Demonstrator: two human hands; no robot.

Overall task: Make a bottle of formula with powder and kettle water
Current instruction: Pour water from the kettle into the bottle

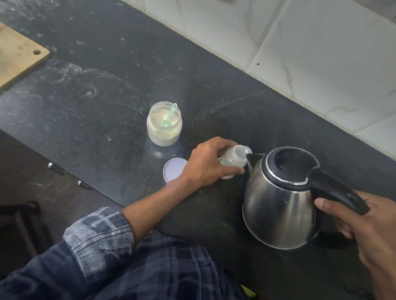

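— Where is the bottle?

— The bottle (236,156) is in the left hand (205,165), low over the dark counter (127,72), toward its front edge. The fingers and thumb curl round its body, and it leans with its open mouth toward the kettle (280,205).

— How close are the two?

— The spout (251,158) reaches the rim of the bottle's mouth. I cannot tell whether it touches or is just short of it, nor whether water is running.

— And the right hand?

— The right hand (364,231) is wrapped round the kettle's black handle (339,191), thumb on the inner side. The kettle is steel with a black top, which is down. I cannot tell whether its base sits on the counter or is raised off it.

— What about the powder?

— It is in a clear jar (164,127), uncapped, standing on the counter behind the left hand and apart from it. A green scoop (170,116) stands in the powder, its stem leaning on the rim. A round pale lid (173,169) lies flat just beside the left wrist, partly hidden by it.

— Anything else?

— A wooden board (6,54) lies on the counter at the far left, with yellow scraps on it. A pale tiled wall (320,53) runs behind the counter. A checked sleeve (98,237) is rolled up on the left arm.
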